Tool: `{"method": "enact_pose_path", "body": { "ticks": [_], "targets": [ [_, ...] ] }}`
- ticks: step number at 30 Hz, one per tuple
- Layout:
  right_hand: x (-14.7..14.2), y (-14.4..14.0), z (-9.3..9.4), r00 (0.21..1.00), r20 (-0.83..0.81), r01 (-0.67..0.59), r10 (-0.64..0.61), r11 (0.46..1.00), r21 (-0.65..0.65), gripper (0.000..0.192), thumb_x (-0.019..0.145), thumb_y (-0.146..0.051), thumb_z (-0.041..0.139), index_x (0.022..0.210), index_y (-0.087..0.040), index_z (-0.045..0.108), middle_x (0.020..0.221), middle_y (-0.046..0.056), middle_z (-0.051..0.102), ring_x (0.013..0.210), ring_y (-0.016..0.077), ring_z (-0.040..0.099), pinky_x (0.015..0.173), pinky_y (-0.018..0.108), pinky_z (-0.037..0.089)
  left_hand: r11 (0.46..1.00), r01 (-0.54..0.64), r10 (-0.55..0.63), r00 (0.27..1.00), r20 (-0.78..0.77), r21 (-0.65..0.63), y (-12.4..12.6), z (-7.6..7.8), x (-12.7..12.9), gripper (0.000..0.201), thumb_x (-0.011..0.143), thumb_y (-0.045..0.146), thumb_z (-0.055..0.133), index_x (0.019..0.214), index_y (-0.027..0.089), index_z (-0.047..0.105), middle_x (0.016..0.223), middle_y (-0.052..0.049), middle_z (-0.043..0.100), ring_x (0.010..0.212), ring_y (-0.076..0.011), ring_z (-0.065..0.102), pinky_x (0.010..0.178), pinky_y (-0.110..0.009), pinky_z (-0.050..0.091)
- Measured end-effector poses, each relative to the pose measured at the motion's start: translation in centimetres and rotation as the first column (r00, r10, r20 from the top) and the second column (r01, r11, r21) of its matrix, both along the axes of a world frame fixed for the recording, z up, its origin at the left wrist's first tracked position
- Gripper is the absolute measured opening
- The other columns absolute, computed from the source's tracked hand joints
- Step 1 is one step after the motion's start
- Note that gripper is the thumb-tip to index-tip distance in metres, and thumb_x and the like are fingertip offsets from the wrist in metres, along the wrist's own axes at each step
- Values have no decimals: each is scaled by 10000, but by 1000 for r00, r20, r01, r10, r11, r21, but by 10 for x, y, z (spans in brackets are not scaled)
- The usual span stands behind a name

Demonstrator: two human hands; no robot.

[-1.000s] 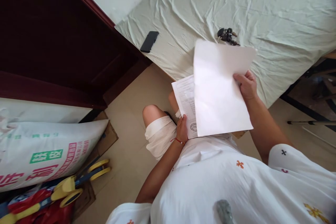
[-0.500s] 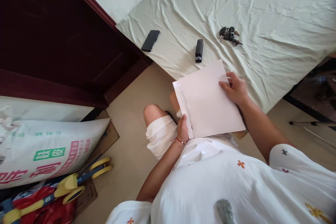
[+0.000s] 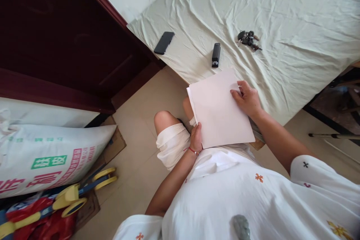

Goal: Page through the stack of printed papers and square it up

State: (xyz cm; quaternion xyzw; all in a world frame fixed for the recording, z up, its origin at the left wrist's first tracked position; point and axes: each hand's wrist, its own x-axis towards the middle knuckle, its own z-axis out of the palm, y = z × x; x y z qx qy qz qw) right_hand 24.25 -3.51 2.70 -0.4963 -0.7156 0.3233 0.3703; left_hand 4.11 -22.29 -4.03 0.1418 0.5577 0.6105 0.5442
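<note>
A small stack of white paper sheets [image 3: 218, 112] lies between my hands, in front of my body, with a blank sheet on top. My left hand [image 3: 196, 138] grips the stack's lower left edge; a red string bracelet circles that wrist. My right hand [image 3: 246, 98] rests on the top sheet near its upper right corner, fingers pressing it flat. Just beyond the papers, a black stapler [image 3: 215, 55] lies on the pale green sheet [image 3: 281, 15] of the bed.
A black phone [image 3: 164, 42] and a bunch of keys [image 3: 248, 40] also lie on the bed. A dark wooden door [image 3: 56, 33] stands at left. A printed sack [image 3: 47, 157] and a yellow-and-blue toy [image 3: 75, 195] sit on the floor at lower left.
My right hand has laid the raised blank sheet down onto the printed sheet and squared it with the stack. The printed page is now covered, and the stapler has come into view.
</note>
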Motion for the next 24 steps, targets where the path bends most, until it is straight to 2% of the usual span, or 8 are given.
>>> {"method": "enact_pose_path", "body": {
  "ticks": [4,8,11,13,15,17,21,24],
  "targets": [
    [-3,-1,2,999,34,-16,16,1000,11,229,932,-440,598,1099,-284,591,652,-23,524,574,200,486,649,364,436,1000,1,-1,1000,5,-19,0,4,2,620,765,676,834,1090,149,794,1153,-136,828,1314,-353,688,1196,-491,478],
    [-6,-1,0,995,90,-37,38,999,-20,319,950,-447,568,1206,-258,599,736,18,599,646,230,571,712,407,509,1000,-9,8,1000,-29,-26,0,2,2,617,755,664,849,1106,160,788,1180,-128,822,1303,-348,692,1200,-495,475],
    [-6,3,-1,987,142,-80,72,996,51,471,924,-393,589,1373,-254,559,1054,115,694,963,315,668,884,494,567,1000,2,-2,1000,-20,-21,1,3,3,611,766,658,845,1121,164,784,1196,-127,819,1300,-346,695,1198,-499,482],
    [-4,8,-2,985,153,-97,77,987,128,582,899,-339,602,1469,-275,509,1314,148,637,1189,351,618,976,539,569,1000,6,-6,1000,-7,-17,1,4,3,617,761,659,848,1124,164,783,1194,-130,819,1313,-350,688,1201,-503,482],
    [0,12,-4,986,157,-88,62,982,169,634,890,-304,602,1513,-293,485,1444,149,557,1274,363,572,992,566,579,1000,2,-2,1000,10,-19,1,5,3,627,744,658,861,1119,162,782,1181,-132,822,1333,-356,677,1210,-510,476],
    [6,15,-6,982,183,-73,40,982,175,596,891,-293,606,1482,-289,531,1452,155,539,1271,371,574,994,587,581,1000,-4,5,999,35,-27,1,4,3,631,724,651,877,1109,160,780,1163,-132,826,1341,-360,673,1218,-518,468],
    [12,15,-10,951,305,-96,38,980,176,378,892,-287,617,1261,-254,687,1348,163,593,1249,394,583,1093,646,500,1000,5,-3,997,79,-27,2,6,2,642,699,650,893,1095,157,780,1175,-142,822,1341,-368,674,1222,-532,464],
    [11,11,-8,935,353,-113,43,977,181,391,865,-253,637,1252,-235,690,1375,178,594,1289,417,560,1138,676,449,999,47,-45,996,82,-15,3,12,4,639,681,634,913,1082,153,788,1176,-152,821,1336,-382,674,1213,-546,472]
  ]
}}
